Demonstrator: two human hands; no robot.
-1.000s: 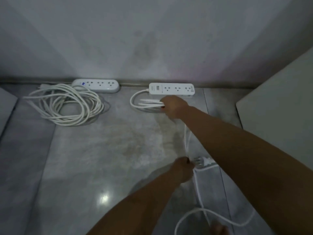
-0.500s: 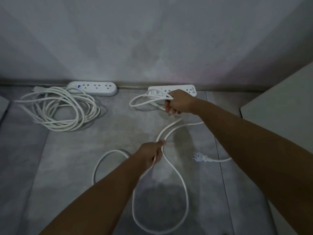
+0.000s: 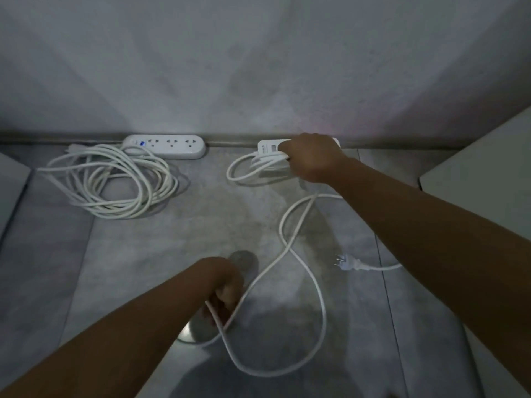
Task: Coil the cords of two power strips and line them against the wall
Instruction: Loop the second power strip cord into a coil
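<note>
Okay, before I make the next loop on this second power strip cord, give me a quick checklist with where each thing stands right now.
1. Right hand pinning the gathered loops at the white rectangular right power strip: ok.
2. Left hand gripping the loose white cord: ok.
3. Loose cord free of knots: not ok, it crosses itself once on the grey tiled floor.
4. White three-pin plug lying free, clear of the loops: ok.
5. White rounded left power strip against the wall, its white cord bundle coiled: ok.
6. Right strip flush with the wall: cannot tell, the hand covers it.
</note>
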